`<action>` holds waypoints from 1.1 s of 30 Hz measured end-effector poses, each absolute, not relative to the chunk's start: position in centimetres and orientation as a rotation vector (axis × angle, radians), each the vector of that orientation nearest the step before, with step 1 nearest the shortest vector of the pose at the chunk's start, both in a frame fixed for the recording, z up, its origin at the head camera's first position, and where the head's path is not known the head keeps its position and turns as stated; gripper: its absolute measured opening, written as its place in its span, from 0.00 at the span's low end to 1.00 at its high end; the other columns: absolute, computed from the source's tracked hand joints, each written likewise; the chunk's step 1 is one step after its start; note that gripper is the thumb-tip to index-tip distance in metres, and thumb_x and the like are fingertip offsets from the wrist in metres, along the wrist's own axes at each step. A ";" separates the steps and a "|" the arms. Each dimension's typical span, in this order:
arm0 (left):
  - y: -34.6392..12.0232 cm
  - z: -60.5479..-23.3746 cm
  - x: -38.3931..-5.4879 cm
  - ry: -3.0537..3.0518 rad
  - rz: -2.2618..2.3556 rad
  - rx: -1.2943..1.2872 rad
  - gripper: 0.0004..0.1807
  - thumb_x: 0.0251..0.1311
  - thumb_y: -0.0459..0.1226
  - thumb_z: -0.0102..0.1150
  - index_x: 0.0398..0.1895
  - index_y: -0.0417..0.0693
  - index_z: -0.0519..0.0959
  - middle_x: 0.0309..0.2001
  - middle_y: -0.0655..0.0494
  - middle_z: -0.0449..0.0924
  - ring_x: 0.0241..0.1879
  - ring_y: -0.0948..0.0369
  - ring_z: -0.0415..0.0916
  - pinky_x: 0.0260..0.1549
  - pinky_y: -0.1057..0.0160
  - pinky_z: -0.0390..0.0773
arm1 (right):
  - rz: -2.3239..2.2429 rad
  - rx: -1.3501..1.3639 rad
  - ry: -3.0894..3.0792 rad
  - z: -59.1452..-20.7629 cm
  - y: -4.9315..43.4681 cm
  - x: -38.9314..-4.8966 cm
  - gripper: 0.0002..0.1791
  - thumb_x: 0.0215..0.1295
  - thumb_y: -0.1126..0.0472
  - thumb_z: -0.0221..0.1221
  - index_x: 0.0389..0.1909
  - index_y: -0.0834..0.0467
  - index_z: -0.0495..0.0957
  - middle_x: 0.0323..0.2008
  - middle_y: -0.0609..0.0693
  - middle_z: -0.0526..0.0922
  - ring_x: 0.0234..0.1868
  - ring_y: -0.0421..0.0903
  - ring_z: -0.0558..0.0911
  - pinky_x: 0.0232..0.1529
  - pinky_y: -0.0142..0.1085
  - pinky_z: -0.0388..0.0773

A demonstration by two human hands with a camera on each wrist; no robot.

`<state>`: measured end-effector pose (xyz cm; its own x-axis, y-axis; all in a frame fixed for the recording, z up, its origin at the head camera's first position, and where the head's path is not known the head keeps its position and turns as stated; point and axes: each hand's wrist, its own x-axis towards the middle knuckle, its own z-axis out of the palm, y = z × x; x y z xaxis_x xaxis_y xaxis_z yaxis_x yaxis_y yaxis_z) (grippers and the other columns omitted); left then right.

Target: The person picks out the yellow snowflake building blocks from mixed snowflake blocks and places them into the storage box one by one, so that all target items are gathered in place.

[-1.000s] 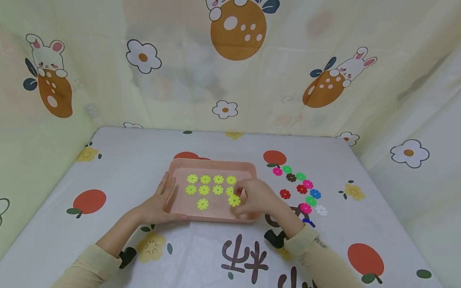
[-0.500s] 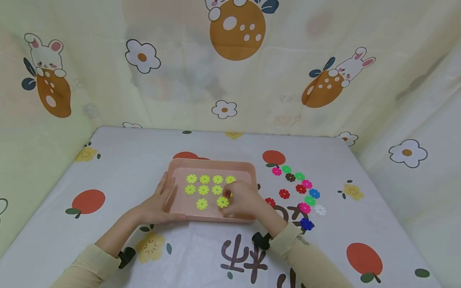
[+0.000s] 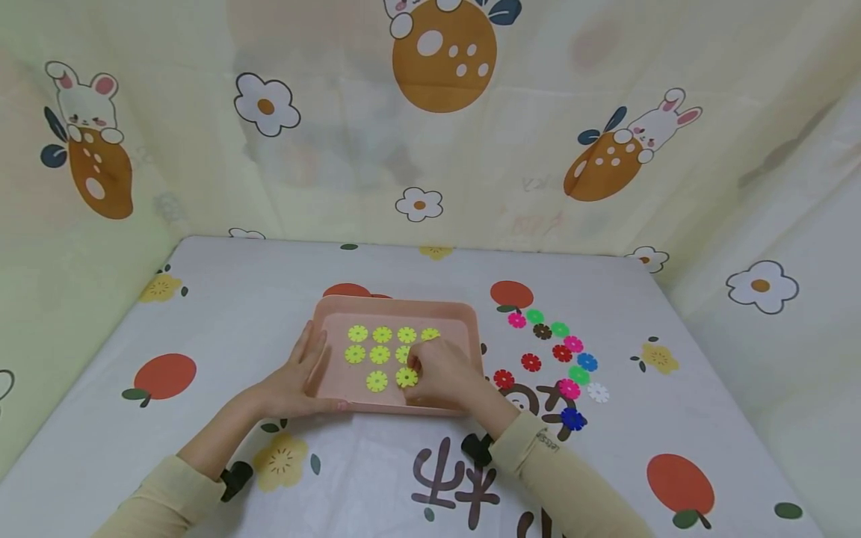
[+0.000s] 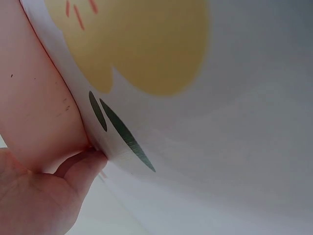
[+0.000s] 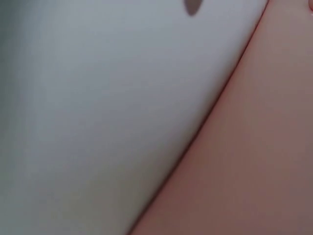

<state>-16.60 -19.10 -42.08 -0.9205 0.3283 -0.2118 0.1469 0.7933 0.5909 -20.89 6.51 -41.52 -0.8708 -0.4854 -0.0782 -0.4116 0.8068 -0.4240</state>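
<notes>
A pink tray (image 3: 460, 320) bears rows of yellow flower-shaped discs (image 3: 380, 355); a lone one (image 3: 377, 382) lies in the nearest row. My left hand (image 3: 296, 382) rests against the tray's left side, fingers straight along the wall, thumb along the front rim. The left wrist view shows that hand (image 4: 46, 196) touching the tray wall (image 4: 41, 93). With thumb and fingertips, my right hand (image 3: 445, 373) pinches a yellow flower-shaped disc (image 3: 406, 377) right of the lone one, low over the tray. That hand partly hides the second row. In the right wrist view only the tray's side (image 5: 254, 147) and cloth appear.
Loose discs in red (image 3: 531, 362), pink (image 3: 569, 388), green (image 3: 579, 375), brown (image 3: 542, 331), blue (image 3: 587, 362), dark blue (image 3: 573, 418) and white (image 3: 599, 392) lie right of the tray on the printed tablecloth (image 3: 222, 314). A patterned curtain (image 3: 336, 164) rises behind and at both sides.
My right hand has moved left across the tray with the pinched yellow disc, coming close to the lone disc in the nearest row. The left hand and tray have stayed put.
</notes>
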 end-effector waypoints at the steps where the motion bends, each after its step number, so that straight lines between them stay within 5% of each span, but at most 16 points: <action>1: -19.1 -42.1 -16.6 2.679 0.846 0.366 0.66 0.40 0.65 0.62 0.71 0.45 0.32 0.70 0.46 0.16 0.66 0.37 0.39 0.53 0.36 0.60 | -0.588 -0.703 2.811 -41.6 6.5 -20.9 0.16 0.38 0.51 0.71 0.28 0.53 0.79 0.20 0.40 0.73 0.27 0.40 0.71 0.27 0.28 0.71; 27: -19.1 -42.2 -16.7 2.679 0.832 0.399 0.67 0.40 0.66 0.61 0.71 0.44 0.32 0.70 0.46 0.16 0.66 0.37 0.39 0.54 0.37 0.59 | -0.574 -0.665 2.812 -41.6 7.0 -21.0 0.17 0.41 0.49 0.71 0.29 0.54 0.80 0.23 0.40 0.75 0.31 0.41 0.72 0.32 0.30 0.71; 33: -19.4 -42.2 -16.6 2.682 0.822 0.410 0.67 0.40 0.66 0.61 0.71 0.44 0.32 0.69 0.44 0.16 0.66 0.36 0.38 0.53 0.36 0.59 | -0.618 -0.705 2.801 -41.2 7.8 -21.0 0.22 0.46 0.48 0.68 0.41 0.54 0.81 0.32 0.41 0.79 0.34 0.40 0.72 0.31 0.28 0.73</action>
